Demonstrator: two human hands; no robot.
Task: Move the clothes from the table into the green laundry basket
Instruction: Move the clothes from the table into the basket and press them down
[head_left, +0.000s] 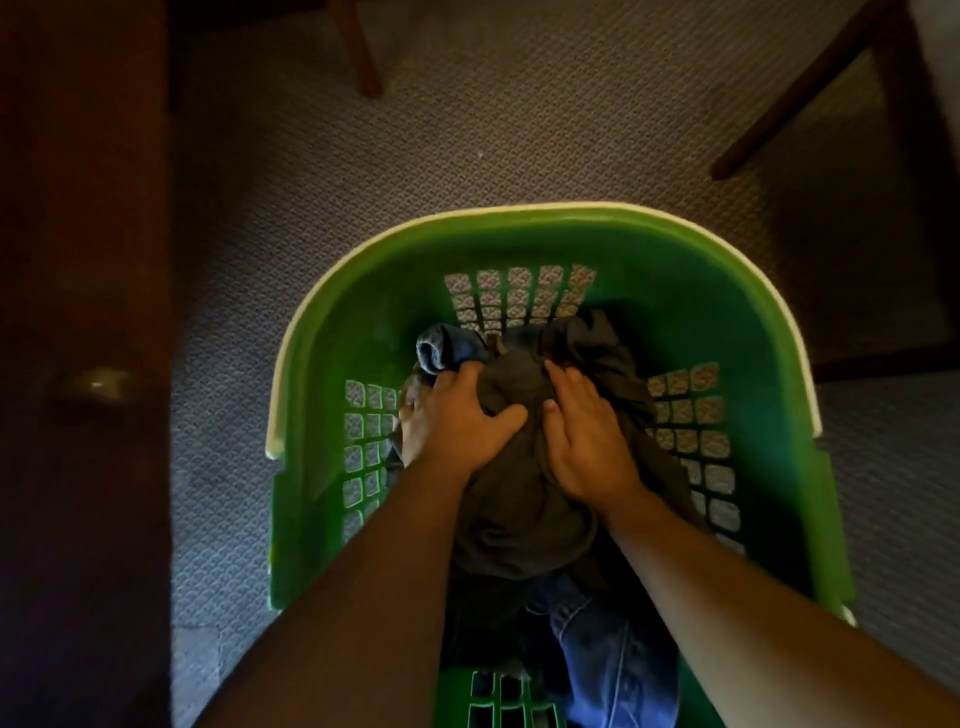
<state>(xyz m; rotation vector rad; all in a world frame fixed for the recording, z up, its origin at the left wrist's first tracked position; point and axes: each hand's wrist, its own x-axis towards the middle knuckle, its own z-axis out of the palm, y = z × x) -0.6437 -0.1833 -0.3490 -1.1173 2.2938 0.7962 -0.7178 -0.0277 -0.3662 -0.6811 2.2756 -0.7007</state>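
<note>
The green laundry basket (524, 239) with a pale rim stands on the carpet right below me. Both my hands reach down inside it. A dark grey garment (519, 514) lies bunched in the basket's middle. My left hand (457, 415) grips its left side, fingers curled into the cloth. My right hand (587, 436) lies on its right side with the fingers pressed over the fabric. A blue-grey piece of clothing (447, 348) sticks out beyond my left hand. Blue jeans (613, 660) lie at the near end of the basket.
Grey patterned carpet (467, 130) surrounds the basket. A dark wooden furniture panel with a metal knob (96, 387) runs along the left. Wooden chair legs (358, 47) stand at the top, and more dark wooden legs (810, 83) at the upper right.
</note>
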